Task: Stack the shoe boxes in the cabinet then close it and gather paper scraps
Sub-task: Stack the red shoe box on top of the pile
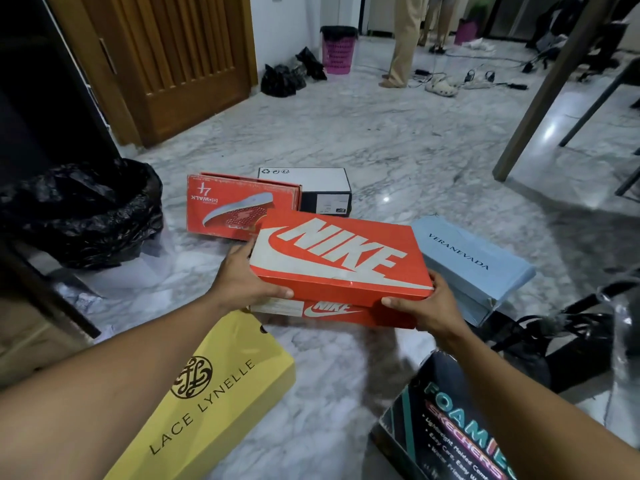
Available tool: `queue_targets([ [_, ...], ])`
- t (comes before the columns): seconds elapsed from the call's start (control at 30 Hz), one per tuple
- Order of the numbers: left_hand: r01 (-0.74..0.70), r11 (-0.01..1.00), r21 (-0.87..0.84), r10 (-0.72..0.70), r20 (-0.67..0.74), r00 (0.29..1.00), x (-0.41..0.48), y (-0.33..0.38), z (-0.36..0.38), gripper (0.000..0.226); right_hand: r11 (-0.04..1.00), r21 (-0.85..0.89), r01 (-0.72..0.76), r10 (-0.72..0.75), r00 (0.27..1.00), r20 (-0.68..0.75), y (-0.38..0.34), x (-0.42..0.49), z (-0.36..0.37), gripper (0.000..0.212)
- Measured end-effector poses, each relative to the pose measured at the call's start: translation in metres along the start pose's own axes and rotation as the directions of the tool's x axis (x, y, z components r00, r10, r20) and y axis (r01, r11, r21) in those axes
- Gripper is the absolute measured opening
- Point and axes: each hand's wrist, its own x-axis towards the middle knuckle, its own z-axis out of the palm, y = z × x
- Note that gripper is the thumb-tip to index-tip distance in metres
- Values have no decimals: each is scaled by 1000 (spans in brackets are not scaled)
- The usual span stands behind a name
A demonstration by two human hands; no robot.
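The orange shoe box (332,258) is over the glossy marble floor (398,161). Its long axis runs nine to three o'clock, with the printed lid up. It is rectangular matte cardboard with scuffed edges. The left hand (247,282) grips its nine o'clock end and the right hand (427,304) its four o'clock corner, thumbs on the near side. A pale blue box (474,268) lies at three o'clock and a yellow box (221,386) at seven.

I see my left hand (246,278) and right hand (426,306) gripping the orange Nike box (332,258) at its two ends, thumbs on the lid's near side. Behind it on the marble floor (346,140) lie a red box (228,206) and a black-and-white box (311,183). A pale blue box (474,268) sits just right, with a yellow box (214,393) and a dark Skechers box (450,427) nearest me.
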Motion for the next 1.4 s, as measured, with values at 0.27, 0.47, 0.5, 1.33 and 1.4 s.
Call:
queue_targets([
  [0.27, -85, 996, 37, 90, -163, 983, -95, 51, -73, 110, 996, 63, 61, -66, 994, 82, -52, -80, 16, 59],
  [0.47, -112, 987, -112, 85, -225, 971, -194, 104, -178, 94, 990, 73, 123, -133, 977, 164, -154, -161, 40, 60],
  [0.5, -113, 987, -115, 84, -233, 969, -211, 115, -198, 95, 987, 73, 144, -154, 973, 169, -173, -176, 45, 60],
  [1.33, 68, 970, -234, -220, -718, 660, -457, 2, -470, 85, 927, 101, 360, -314, 603, 734, -319, -284, 407, 120],
  [1.4, 43, 952, -304, -265, -743, 614, -441, -33, -470, 79, 925, 109, 364, -315, 573, 757, -308, -268, 447, 105],
])
